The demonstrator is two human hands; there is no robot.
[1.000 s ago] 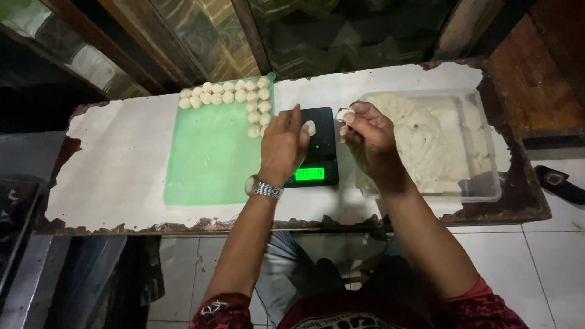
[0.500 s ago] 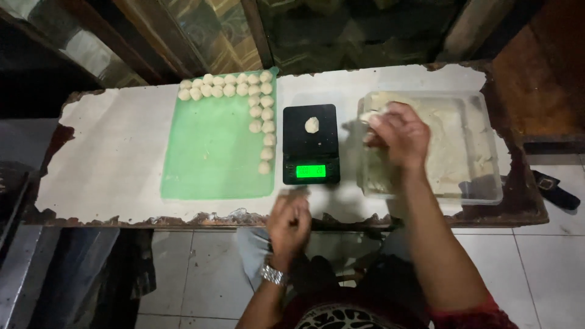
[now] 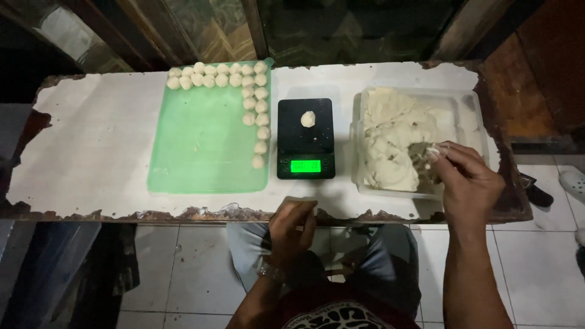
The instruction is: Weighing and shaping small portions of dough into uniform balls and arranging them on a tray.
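Right hand is pinching dough in the tub; left hand is hanging loosely curled, empty. One ball is sitting on the scale; the tray is mostly unfilled.

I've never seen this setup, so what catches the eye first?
The scale's glowing green display at table centre, a small dough ball on it. Left, a green mat lined with dough balls; right, the right hand pinches dough in a clear tub.

The scene is dim, with soft overhead light falling on the pale worktop while the background and floor sink into darkness. The scale's green display glows brightly. Focus is fairly sharp, edges slightly bowed.
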